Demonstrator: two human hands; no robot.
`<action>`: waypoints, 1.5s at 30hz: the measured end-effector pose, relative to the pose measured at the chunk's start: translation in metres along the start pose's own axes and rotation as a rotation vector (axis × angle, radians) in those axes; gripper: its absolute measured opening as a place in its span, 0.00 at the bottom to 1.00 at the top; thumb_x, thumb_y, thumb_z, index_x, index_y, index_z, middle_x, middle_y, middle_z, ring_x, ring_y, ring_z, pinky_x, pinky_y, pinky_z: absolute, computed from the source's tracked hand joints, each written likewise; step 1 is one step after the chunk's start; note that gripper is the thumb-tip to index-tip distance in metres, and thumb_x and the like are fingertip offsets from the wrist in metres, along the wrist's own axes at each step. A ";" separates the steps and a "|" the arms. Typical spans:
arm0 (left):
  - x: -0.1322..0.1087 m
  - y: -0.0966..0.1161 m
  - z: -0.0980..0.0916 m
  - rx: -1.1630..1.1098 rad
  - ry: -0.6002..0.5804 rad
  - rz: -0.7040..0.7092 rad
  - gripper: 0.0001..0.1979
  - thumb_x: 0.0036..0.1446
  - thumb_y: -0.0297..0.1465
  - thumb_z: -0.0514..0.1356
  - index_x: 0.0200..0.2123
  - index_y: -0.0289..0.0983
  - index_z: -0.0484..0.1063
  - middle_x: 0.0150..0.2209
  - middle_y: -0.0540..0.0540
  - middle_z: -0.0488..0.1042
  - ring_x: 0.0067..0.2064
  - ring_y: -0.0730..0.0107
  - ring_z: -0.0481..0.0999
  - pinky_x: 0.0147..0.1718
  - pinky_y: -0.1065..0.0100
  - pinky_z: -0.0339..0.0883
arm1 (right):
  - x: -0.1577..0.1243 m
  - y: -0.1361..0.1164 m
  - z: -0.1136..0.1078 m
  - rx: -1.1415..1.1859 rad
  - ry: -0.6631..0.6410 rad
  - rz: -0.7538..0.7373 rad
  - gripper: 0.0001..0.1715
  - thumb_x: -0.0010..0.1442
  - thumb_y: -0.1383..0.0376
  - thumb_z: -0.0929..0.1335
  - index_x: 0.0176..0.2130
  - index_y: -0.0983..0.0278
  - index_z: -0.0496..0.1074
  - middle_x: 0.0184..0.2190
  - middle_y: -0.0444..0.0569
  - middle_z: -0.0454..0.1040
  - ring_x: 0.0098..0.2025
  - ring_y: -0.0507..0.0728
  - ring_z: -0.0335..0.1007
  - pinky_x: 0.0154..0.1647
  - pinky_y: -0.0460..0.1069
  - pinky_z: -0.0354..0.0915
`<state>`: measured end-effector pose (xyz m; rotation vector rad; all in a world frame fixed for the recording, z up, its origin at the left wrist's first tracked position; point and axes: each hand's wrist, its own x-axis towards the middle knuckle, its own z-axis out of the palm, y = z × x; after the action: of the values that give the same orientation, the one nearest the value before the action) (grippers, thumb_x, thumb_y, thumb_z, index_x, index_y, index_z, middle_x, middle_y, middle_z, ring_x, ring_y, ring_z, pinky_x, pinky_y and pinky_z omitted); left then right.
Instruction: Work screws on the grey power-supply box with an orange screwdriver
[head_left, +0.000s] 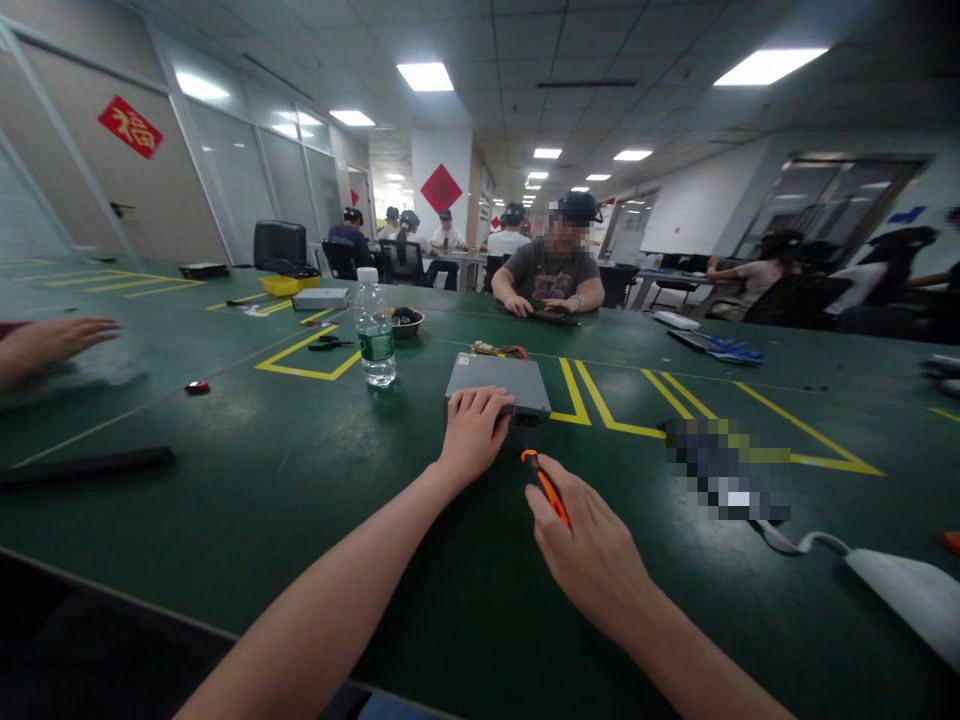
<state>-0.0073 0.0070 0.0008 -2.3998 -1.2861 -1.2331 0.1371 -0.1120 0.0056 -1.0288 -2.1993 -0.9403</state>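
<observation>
Grips computer power supply (521, 376) with left hand (472, 432), likely heavy, rigid, best held by sides; clasps screwdriver (553, 490) in right hand (592, 548).

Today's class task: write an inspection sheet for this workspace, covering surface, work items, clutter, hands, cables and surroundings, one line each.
Surface: green table with yellow markings.
Work items: grey metal box; orange-and-black screwdriver, its tip hard to make out.
Clutter: upright water bottle; small red object.
Hands: left hand has its fingers laid on the box; right hand holds the screwdriver.
Cables: coloured wires beyond the box; white cable at right.
Surroundings: person seated opposite; others farther back.
</observation>
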 end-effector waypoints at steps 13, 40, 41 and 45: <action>-0.001 -0.001 0.000 0.006 -0.007 0.002 0.12 0.55 0.28 0.54 0.44 0.43 0.65 0.48 0.50 0.69 0.52 0.65 0.62 0.50 0.59 0.53 | 0.006 -0.013 -0.010 -0.206 -0.203 0.250 0.15 0.61 0.58 0.58 0.28 0.64 0.63 0.14 0.45 0.64 0.15 0.52 0.60 0.18 0.47 0.48; 0.000 0.002 0.001 0.000 -0.004 -0.022 0.12 0.55 0.27 0.53 0.43 0.42 0.65 0.48 0.49 0.69 0.51 0.64 0.62 0.51 0.57 0.51 | 0.024 -0.033 -0.012 1.790 -0.082 1.644 0.21 0.55 0.48 0.62 0.31 0.63 0.58 0.15 0.39 0.66 0.13 0.45 0.53 0.16 0.41 0.49; 0.000 0.002 0.001 0.001 -0.007 -0.022 0.11 0.55 0.27 0.53 0.43 0.42 0.65 0.48 0.49 0.69 0.51 0.64 0.62 0.50 0.57 0.52 | 0.024 -0.033 -0.012 1.808 -0.074 1.649 0.21 0.55 0.48 0.62 0.30 0.63 0.59 0.15 0.39 0.66 0.13 0.45 0.53 0.16 0.41 0.49; 0.001 0.002 0.000 0.004 -0.007 -0.019 0.11 0.56 0.28 0.52 0.43 0.42 0.65 0.49 0.49 0.69 0.52 0.64 0.62 0.50 0.58 0.52 | 0.022 -0.028 -0.009 1.681 -0.043 1.595 0.19 0.53 0.50 0.64 0.30 0.62 0.58 0.17 0.36 0.60 0.14 0.44 0.46 0.14 0.41 0.44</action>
<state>-0.0055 0.0060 0.0016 -2.3973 -1.3145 -1.2264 0.1034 -0.1224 0.0158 -1.1655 -0.7564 1.3542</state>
